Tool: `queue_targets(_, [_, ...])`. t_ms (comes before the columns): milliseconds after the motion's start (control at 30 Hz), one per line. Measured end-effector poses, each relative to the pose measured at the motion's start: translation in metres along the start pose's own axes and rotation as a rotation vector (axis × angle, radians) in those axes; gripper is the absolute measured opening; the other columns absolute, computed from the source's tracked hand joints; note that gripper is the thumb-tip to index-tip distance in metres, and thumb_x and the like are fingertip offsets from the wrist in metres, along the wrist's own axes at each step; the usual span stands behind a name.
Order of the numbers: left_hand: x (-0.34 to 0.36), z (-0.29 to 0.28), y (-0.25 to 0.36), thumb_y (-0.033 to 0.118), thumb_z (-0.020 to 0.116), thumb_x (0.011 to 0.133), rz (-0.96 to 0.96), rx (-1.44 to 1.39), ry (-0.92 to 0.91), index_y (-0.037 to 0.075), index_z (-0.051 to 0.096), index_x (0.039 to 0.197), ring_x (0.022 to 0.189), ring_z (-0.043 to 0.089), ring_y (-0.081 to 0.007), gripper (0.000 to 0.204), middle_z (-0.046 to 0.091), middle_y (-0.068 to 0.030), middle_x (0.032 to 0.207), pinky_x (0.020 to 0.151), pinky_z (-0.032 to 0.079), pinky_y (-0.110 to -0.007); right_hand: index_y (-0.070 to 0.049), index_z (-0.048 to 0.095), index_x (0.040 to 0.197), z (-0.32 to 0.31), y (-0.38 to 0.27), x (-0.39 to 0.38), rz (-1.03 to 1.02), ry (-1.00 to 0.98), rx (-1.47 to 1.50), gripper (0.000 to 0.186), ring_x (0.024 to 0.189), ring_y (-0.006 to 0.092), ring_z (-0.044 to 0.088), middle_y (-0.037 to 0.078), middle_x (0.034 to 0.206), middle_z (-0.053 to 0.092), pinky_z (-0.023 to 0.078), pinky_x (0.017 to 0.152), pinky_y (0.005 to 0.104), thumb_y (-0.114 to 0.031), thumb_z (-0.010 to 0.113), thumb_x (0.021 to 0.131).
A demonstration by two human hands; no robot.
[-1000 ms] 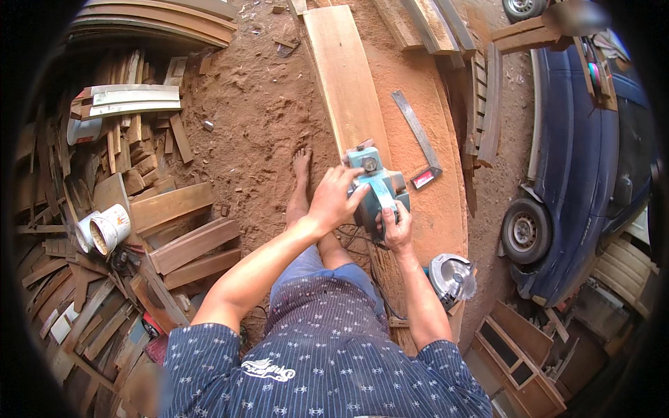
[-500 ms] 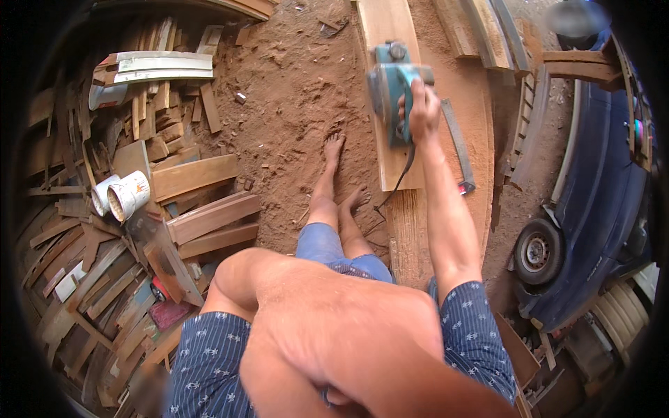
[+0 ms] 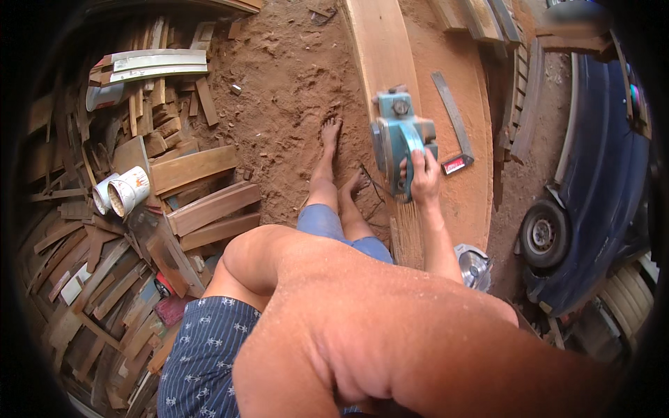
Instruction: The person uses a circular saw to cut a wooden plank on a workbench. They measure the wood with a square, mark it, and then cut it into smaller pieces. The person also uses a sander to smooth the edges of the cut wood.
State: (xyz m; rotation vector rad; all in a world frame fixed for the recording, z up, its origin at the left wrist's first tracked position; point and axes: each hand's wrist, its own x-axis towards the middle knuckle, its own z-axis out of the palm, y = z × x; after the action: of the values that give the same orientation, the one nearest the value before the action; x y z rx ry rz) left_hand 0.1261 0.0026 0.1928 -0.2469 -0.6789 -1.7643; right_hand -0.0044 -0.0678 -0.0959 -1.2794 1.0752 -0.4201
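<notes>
My right hand (image 3: 422,175) is wrapped round the handle of a teal electric hand planer (image 3: 397,129), which covers the near end of a long pale wooden plank (image 3: 380,42). The plank lies on a broader, sawdust-covered board (image 3: 467,205). To the planer's right rests a metal square (image 3: 451,111) with a red and black stock. Beside my right forearm shows part of a circular saw (image 3: 474,267), its blade partly hidden. My left arm is bent close across the lower part of the view, and the hand at its end is out of sight.
Offcuts and planks (image 3: 195,167) are heaped at left, along with two white buckets (image 3: 129,191). My bare feet (image 3: 332,129) are on reddish ground strewn with sawdust. A dark blue car (image 3: 599,188) stands at right, and more timber (image 3: 481,24) lies at upper right.
The planer, held in my right hand, has come back toward me along the plank to its near end. My left arm now covers more of the right side, and the circular saw has come into view.
</notes>
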Motion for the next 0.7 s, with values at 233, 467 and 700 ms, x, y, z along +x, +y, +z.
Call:
queue_targets(233, [-0.009,0.005,-0.015,0.038,0.057,0.098,0.006,-0.031,0.03,0.004,0.059,0.125,0.061,0.054,-0.0114,0.043,0.061,-0.003,0.075,0.061,0.044,-0.029,-0.002,0.059,0.093,-0.027,0.034,-0.099,-0.005,0.06,-0.065,0.036,0.06,0.0106,0.054,0.005,0.073,0.061,0.045,0.056,0.0239,-0.036,0.049,0.102])
queue_targets(467, [-0.016,-0.001,-0.006,0.041,0.055,0.099,0.042,-0.04,0.044,0.005,0.058,0.124,0.058,0.052,-0.0109,0.044,0.06,-0.0021,0.073,0.059,0.042,-0.029,-0.005,0.059,0.089,0.004,0.012,-0.029,-0.029,0.074,-0.048,0.039,0.057,0.0093,0.055,0.003,0.071,0.061,0.044,0.051,0.0237,-0.041,0.05,0.101])
queue_targets(700, [-0.048,-0.007,0.046,0.043,0.054,0.099,0.142,-0.028,0.055,0.006,0.058,0.124,0.055,0.049,-0.0105,0.045,0.058,-0.0012,0.07,0.056,0.041,-0.028,-0.003,0.061,0.087,0.063,-0.052,0.118,-0.107,0.082,-0.062,0.049,0.054,0.0103,0.055,0.006,0.068,0.062,0.043,0.046,0.0247,-0.05,0.053,0.098])
